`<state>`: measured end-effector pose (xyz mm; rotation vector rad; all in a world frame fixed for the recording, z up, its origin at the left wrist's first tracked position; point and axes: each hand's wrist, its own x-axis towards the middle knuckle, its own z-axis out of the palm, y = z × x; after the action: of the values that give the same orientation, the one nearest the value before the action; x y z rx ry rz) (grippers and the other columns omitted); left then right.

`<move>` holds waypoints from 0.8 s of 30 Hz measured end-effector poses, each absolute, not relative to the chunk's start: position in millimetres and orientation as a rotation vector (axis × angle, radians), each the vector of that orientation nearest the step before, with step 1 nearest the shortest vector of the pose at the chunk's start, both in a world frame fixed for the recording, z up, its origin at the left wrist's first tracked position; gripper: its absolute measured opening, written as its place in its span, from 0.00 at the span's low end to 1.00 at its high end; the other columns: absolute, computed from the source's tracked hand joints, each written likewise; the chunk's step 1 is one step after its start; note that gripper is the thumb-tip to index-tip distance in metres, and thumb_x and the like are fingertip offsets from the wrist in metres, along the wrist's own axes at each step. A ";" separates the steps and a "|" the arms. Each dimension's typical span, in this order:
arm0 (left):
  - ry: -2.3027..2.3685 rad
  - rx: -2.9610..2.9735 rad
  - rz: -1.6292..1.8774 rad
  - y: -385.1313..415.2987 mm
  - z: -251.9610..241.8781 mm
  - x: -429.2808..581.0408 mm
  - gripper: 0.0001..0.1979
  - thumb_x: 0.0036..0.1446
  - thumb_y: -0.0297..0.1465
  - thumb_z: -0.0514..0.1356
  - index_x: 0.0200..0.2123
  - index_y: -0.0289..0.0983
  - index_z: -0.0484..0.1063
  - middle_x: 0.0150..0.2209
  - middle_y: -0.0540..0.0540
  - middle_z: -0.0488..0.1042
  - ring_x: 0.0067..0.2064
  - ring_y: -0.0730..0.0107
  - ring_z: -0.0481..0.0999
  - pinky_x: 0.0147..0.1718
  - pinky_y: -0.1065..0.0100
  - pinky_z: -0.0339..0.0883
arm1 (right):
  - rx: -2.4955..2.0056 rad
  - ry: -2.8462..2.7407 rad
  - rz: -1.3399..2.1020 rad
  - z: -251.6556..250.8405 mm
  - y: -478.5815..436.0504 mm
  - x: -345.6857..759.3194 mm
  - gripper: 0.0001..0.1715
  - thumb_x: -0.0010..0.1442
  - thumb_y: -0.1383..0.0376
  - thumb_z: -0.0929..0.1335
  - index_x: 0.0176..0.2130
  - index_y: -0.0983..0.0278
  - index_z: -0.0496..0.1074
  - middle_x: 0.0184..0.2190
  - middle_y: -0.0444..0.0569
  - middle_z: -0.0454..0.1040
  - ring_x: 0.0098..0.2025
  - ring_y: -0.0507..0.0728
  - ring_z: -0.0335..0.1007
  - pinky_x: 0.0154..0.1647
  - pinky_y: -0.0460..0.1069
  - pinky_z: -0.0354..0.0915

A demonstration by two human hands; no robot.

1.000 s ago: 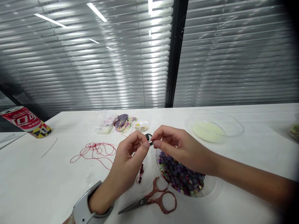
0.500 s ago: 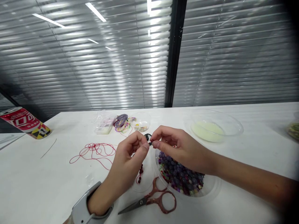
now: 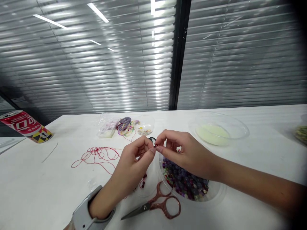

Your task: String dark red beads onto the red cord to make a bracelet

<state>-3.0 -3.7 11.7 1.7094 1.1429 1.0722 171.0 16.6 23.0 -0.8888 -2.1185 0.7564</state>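
Note:
My left hand (image 3: 135, 163), with a grey watch (image 3: 90, 210) on its wrist, is closed in a pinch. Its thumb and forefinger meet the fingertips of my right hand (image 3: 185, 153), also pinched. Between the tips shows a tiny dark red bead (image 3: 156, 146), partly covered by the fingers. A black loop (image 3: 152, 139) is visible just behind them. Thin red cord (image 3: 96, 153) lies tangled left of my left hand and runs behind it. Under that hand, dark red beads (image 3: 143, 183) on red cord lie by a clear dish.
Copper-handled scissors (image 3: 165, 204) lie in front, beside a clear bowl (image 3: 219, 193) of purple and mixed beads. Behind are a plastic box (image 3: 106, 129), beaded strands (image 3: 125, 126) and a pale yellow dish (image 3: 212, 134). A red can (image 3: 26, 126) stands far left.
The fingertips have come closer together as my left hand shifted slightly right. The small black piece between them has gone from sight, and a dark red bit shows there now.

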 end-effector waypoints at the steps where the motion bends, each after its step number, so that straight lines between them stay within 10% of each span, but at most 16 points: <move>1: 1.150 1.721 1.055 -3.6 12.1 -3.1 0.09 0.57 0.31 0.53 0.25 0.38 0.62 0.21 0.56 0.55 0.23 0.77 0.53 0.21 0.73 0.50 | -0.892 -2.129 0.698 22.6 16.4 170.9 0.03 0.59 0.68 0.65 0.33 0.63 0.69 0.26 0.37 0.68 0.24 0.44 0.58 0.26 0.42 0.57; 24: 1.309 1.888 0.802 0.0 15.1 -7.2 0.08 0.57 0.32 0.52 0.26 0.39 0.63 0.21 0.55 0.57 0.24 0.73 0.56 0.23 0.70 0.50 | -0.902 -2.269 0.372 20.9 14.5 171.2 0.03 0.57 0.70 0.65 0.33 0.65 0.69 0.28 0.42 0.65 0.26 0.47 0.57 0.27 0.45 0.54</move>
<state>-7.2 0.0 15.1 1.8878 1.3094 0.8015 171.2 14.5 20.9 -0.9019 -2.2685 0.3718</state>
